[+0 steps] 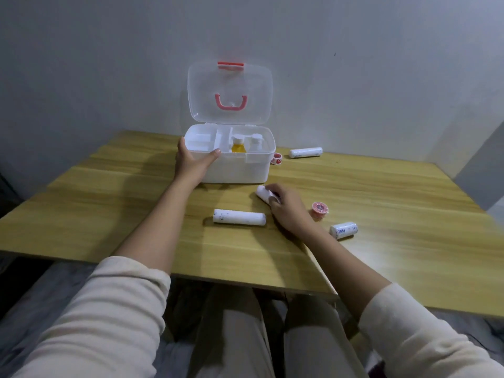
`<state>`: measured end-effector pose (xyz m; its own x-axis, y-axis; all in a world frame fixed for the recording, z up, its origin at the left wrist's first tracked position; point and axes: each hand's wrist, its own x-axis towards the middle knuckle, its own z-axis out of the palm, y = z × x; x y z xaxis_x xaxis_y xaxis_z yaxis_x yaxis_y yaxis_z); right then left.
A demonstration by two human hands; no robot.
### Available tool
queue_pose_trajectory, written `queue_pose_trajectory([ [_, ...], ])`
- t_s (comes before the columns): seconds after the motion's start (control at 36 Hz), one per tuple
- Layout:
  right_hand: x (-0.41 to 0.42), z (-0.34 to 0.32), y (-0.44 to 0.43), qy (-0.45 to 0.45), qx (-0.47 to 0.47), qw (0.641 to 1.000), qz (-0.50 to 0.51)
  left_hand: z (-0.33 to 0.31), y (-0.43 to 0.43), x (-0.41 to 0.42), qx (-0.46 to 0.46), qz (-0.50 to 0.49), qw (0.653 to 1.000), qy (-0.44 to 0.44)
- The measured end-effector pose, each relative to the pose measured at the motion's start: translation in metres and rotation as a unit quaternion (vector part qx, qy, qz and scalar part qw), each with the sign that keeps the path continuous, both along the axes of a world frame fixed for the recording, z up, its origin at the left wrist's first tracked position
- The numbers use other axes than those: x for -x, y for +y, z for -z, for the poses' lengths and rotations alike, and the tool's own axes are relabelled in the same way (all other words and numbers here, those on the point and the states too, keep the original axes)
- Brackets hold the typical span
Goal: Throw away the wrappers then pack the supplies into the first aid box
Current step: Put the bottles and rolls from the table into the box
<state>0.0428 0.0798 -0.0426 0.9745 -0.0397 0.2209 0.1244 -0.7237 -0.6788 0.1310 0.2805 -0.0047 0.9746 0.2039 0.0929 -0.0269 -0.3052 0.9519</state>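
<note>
The white first aid box (240,170) stands open at the back of the wooden table, its clear lid (230,85) upright. Inside stand a bottle of yellow liquid (238,145) and a white bottle (255,141). My left hand (192,160) grips the box's front left corner. My right hand (286,208) is closed around a white bandage roll (262,192) lying on the table in front of the box. A longer bandage roll (239,216) lies just left of that hand. A short roll (344,229) and a red tape spool (319,209) lie to its right.
Behind the box's right side lie another bandage roll (306,152) and a second red tape spool (277,159). A grey wall rises right behind the table (109,203). The table's front edge runs over my knees.
</note>
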Motion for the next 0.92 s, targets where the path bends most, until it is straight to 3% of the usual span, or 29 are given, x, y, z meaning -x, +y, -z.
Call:
queue_pose_trajectory([
  [0.08, 0.007, -0.002, 0.005, -0.002, -0.006, 0.998, -0.058, 0.001, 0.000, 0.000, -0.003, -0.002, 1.000, -0.004],
  [0.22, 0.011, -0.011, 0.019, 0.048, 0.073, 0.986, -0.145, 0.003, 0.000, -0.002, 0.002, -0.003, 1.000, -0.009],
  [0.39, 0.005, -0.010, 0.040, 0.031, 0.205, 0.960, -0.189, 0.004, 0.002, -0.003, 0.001, -0.002, 1.000, -0.008],
  [0.67, 0.008, -0.011, 0.021, 0.024, 0.239, 0.950, -0.198, 0.004, 0.001, -0.003, 0.013, -0.003, 1.000, -0.011],
  [0.78, 0.008, -0.015, 0.004, 0.039, 0.142, 0.973, -0.179, 0.004, -0.002, -0.002, 0.021, -0.009, 1.000, -0.009],
  [0.86, 0.010, -0.026, -0.005, -0.001, -0.019, 0.991, -0.135, 0.002, -0.002, -0.002, 0.025, -0.011, 1.000, -0.007],
  [0.92, 0.007, -0.035, -0.013, -0.029, -0.131, 0.984, -0.120, 0.002, -0.001, -0.003, 0.027, -0.009, 1.000, -0.005],
])
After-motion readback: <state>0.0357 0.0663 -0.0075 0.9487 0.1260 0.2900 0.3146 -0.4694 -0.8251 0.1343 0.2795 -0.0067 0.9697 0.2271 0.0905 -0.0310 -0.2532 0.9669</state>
